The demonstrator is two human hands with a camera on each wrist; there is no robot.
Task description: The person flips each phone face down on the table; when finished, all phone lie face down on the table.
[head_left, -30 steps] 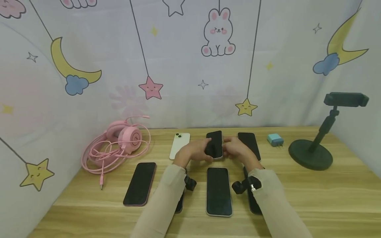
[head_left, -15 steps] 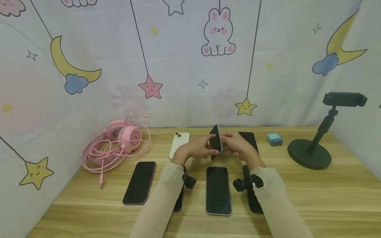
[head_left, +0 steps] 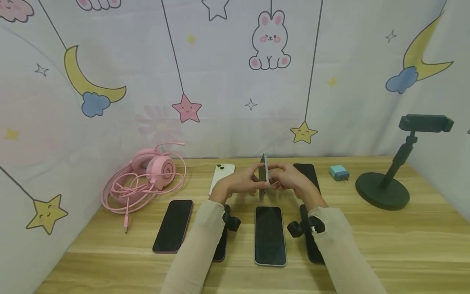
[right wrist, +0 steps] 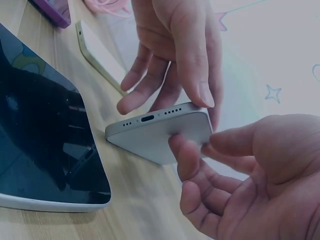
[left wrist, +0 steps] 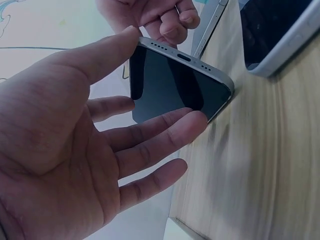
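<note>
A smartphone with a dark screen and pale back stands nearly upright on its long edge between my two hands. My left hand is on the screen side, its thumb and index finger pinching the phone's upper edge by the port end. In the left wrist view, the other fingers of my left hand spread in front of the screen. My right hand holds the phone from the back side. In the right wrist view, its curled fingers touch the pale back, near the upper corner.
More phones lie around: a white one face down, a black one behind my right hand, one in front, one at left, others partly under my forearms. A pink headset, blue charger and black stand flank them.
The phone between my hands was lying almost flat; it has been tipped up onto its long edge, screen turned toward the left. Both hands closed in on it. The other things stay put.
</note>
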